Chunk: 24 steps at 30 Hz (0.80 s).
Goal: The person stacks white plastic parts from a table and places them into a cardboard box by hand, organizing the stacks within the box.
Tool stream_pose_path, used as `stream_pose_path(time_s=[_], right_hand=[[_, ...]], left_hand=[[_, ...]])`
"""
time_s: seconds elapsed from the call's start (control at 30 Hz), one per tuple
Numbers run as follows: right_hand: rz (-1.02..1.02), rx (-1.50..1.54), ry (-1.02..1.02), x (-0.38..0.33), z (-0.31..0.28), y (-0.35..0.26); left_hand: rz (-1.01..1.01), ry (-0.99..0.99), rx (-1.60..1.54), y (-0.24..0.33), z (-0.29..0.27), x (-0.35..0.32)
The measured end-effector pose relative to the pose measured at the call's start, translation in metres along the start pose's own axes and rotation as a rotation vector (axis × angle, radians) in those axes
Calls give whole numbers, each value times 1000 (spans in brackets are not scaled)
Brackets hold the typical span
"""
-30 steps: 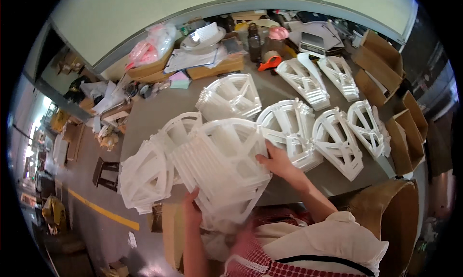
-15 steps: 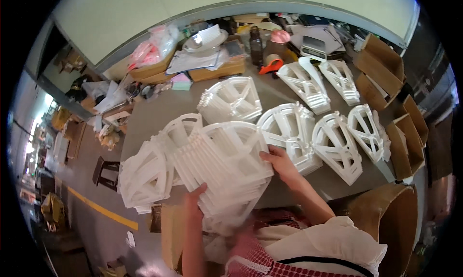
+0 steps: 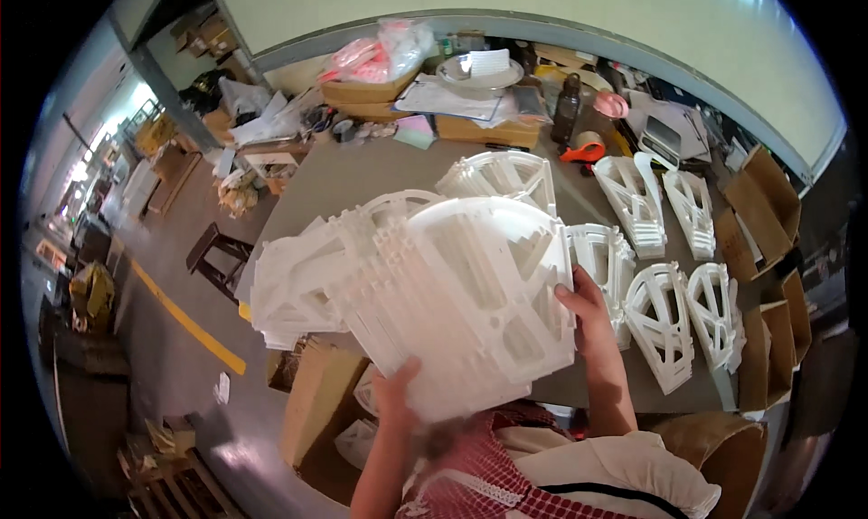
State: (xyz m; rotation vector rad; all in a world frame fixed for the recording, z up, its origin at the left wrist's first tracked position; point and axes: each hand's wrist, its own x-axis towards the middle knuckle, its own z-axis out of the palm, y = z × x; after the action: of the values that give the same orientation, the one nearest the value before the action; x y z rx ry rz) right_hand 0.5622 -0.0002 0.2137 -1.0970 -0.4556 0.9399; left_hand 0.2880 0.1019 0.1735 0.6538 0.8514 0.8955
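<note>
I have a stack of white moulded foam pieces (image 3: 452, 302) held up off the counter (image 3: 362, 180) in both hands. My left hand (image 3: 398, 397) grips the near lower edge of the stack from underneath, fingers wrapped up onto its face; my right hand (image 3: 583, 306) clamps its right edge, thumb on the front. Both hands are closed on the stack, neither free.

Compared with a second ago, the stack has come nearer to me and higher: it now fills the middle of the view and hides much of the counter's near edge, where before it sat lower and further out. My right hand has shifted from the stack's near right corner to further up its right side. The stack is fanned, its left layers sliding out toward the left, so I judge the grip to be a carry rather than a tidy squaring-up, and the loose left layers look the likeliest to slip.

The rest has not moved. A second fan-shaped foam piece (image 3: 502, 175) lies flat on the counter just beyond the stack, and four narrower foam frames (image 3: 665, 248) lie in pairs to the right, well apart from my hands. Along the far edge sit a dark bottle (image 3: 567, 110), an orange tape dispenser (image 3: 583, 148) and piled papers (image 3: 452, 99). Open cardboard boxes (image 3: 764, 212) line the right side, and another cardboard box (image 3: 316, 401) stands on the floor, near left, below the stack.
</note>
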Motion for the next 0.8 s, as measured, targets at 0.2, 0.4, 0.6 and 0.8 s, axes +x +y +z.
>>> stream_pose_path(time_s=[0.2, 0.4, 0.6, 0.8], right_hand=[[266, -65, -120, -22, 65, -23], [404, -185, -272, -19, 98, 14], [535, -294, -561, -29, 140, 54], [515, -325, -701, -68, 205, 90]], left_hand=[[75, 50, -85, 8, -34, -51], [138, 127, -32, 28, -68, -96], [232, 303, -77, 19, -127, -144], [278, 441, -163, 12, -161, -199]])
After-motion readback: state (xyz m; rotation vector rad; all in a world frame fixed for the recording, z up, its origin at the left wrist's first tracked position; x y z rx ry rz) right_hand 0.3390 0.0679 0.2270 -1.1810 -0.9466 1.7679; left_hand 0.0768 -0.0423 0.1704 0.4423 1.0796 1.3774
